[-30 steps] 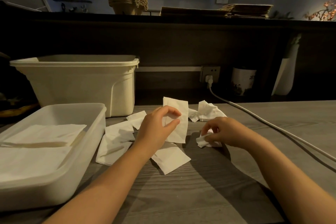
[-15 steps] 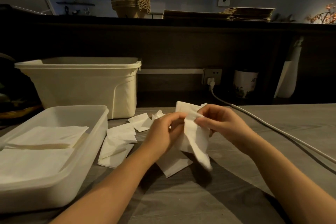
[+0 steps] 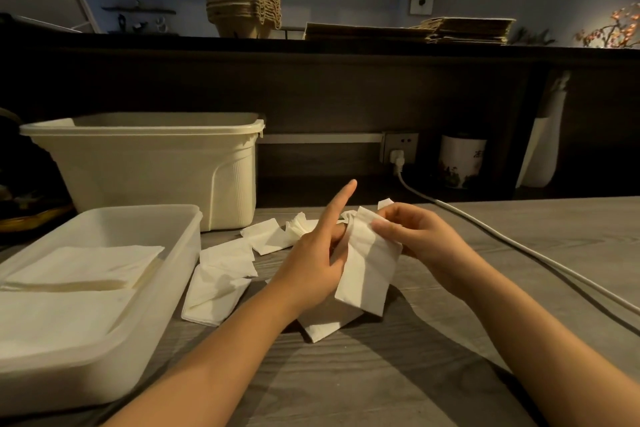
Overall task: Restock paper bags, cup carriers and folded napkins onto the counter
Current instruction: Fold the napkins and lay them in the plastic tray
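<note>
Hands working one napkin.
Forefinger raised, left hand is gripping the soft white rectangle right of the plastic tub; right hand is pinching its top.

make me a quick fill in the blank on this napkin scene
1. The left hand and right hand hold one white ____ between them.
2. On the counter, the cup carriers stand to the ____ of the paper bags.
3. The tall bin stands ____ the shallow tray of folded napkins.
Missing: napkin; left; behind.
</note>
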`<state>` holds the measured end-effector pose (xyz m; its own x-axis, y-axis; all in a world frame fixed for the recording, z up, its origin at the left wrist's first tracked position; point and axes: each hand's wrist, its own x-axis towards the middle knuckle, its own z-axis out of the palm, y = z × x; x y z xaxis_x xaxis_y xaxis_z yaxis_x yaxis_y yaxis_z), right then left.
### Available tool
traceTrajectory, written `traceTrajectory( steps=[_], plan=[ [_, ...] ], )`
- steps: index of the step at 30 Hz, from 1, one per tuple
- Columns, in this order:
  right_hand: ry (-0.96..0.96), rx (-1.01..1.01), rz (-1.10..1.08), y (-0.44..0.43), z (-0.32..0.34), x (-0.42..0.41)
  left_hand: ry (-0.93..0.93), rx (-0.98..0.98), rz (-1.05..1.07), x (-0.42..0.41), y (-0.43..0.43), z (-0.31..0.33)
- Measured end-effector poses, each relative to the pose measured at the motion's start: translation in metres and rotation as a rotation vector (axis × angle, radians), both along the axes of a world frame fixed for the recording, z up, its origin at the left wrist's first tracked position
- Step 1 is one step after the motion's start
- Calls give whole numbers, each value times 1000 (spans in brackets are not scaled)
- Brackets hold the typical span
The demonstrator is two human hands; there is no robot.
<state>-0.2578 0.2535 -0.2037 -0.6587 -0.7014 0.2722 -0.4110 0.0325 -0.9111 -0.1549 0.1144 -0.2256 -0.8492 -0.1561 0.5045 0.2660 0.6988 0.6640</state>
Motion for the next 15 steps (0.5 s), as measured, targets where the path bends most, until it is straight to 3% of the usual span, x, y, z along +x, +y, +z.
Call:
traceTrajectory(
  steps=[7,12,15],
  plan=[
    [69,-31,-21,-3,1,6,-15,46,-21,0,0,1],
    [119,-71,-95,-7,-3,8,-18,226,-90,8,8,8],
    [139,-102,-98,-8,-4,9,-47,191,-89,7,8,6]
  ],
)
